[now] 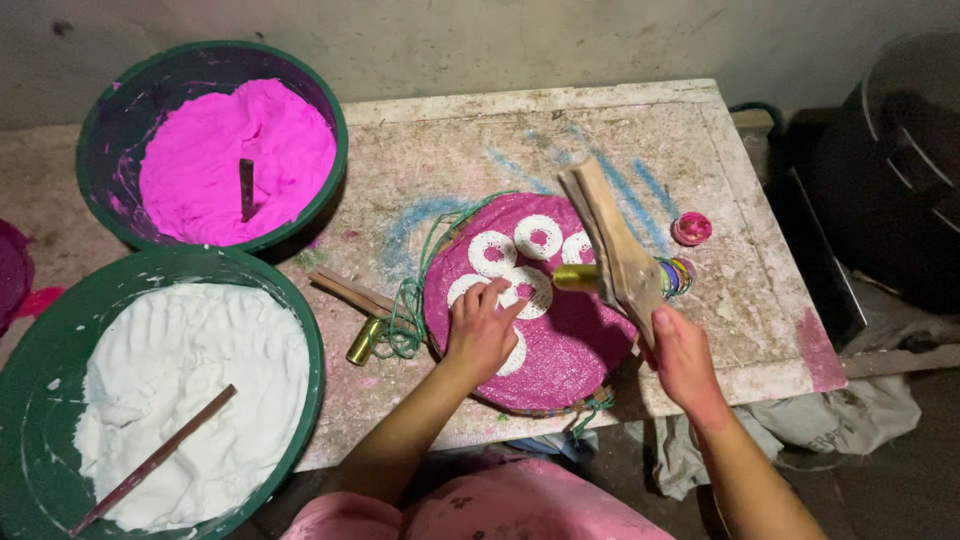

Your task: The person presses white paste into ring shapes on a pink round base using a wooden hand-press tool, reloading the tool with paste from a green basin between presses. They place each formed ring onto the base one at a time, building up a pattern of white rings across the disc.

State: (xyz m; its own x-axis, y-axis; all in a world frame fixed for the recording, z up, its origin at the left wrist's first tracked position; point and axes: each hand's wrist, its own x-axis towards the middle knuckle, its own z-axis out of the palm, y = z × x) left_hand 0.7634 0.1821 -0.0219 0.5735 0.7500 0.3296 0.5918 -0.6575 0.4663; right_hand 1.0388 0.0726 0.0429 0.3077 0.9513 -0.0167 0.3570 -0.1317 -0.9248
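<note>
Left hand [482,328] fingers spread flat on the white rings [527,290]; right hand [683,362] apparently grips the wooden mould [615,245].

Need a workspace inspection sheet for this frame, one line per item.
Surface: worn table, stained with blue and pink powder.
Job's things: round pink disc bearing white rings; wooden stamp tool with brass tip.
Clutter: spare brass-tipped tool, small pink lid, green string.
Grips: left hand flat on the disc; right hand holds the stamp tool.
Cables: nothing seen.
Surroundings: pink powder basin, white powder basin, each with a stick.
</note>
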